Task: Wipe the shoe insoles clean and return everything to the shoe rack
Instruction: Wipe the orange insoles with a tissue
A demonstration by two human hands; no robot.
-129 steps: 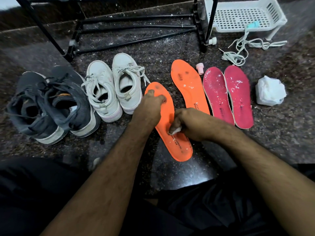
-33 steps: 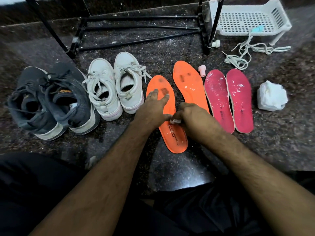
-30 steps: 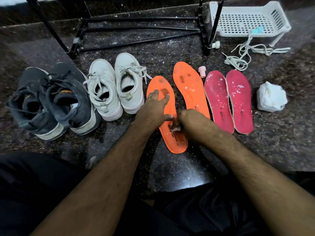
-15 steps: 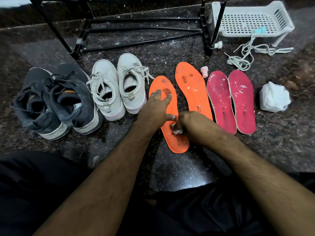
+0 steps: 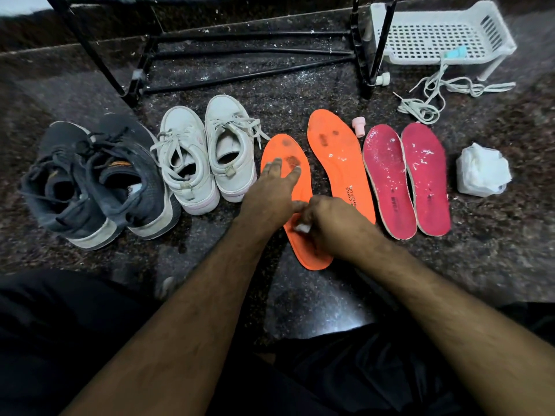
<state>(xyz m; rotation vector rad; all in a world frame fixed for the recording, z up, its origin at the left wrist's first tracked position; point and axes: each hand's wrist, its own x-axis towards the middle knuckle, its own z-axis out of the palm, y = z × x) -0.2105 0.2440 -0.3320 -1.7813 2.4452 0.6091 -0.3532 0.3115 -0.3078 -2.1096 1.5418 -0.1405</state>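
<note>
Speckled floor, left hand still flat on orange insole — right hand fingers pinching what looks like tissue, slid nearer.

Bare floor lay open at lower right. A row of shoes and insoles crossed mid-frame; the rack, laces and basket blocked the top.

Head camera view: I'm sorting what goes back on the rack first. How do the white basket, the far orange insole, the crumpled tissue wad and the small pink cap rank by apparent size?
1. white basket, though it lies farthest, so it may really be bigger still
2. far orange insole
3. crumpled tissue wad
4. small pink cap
</note>
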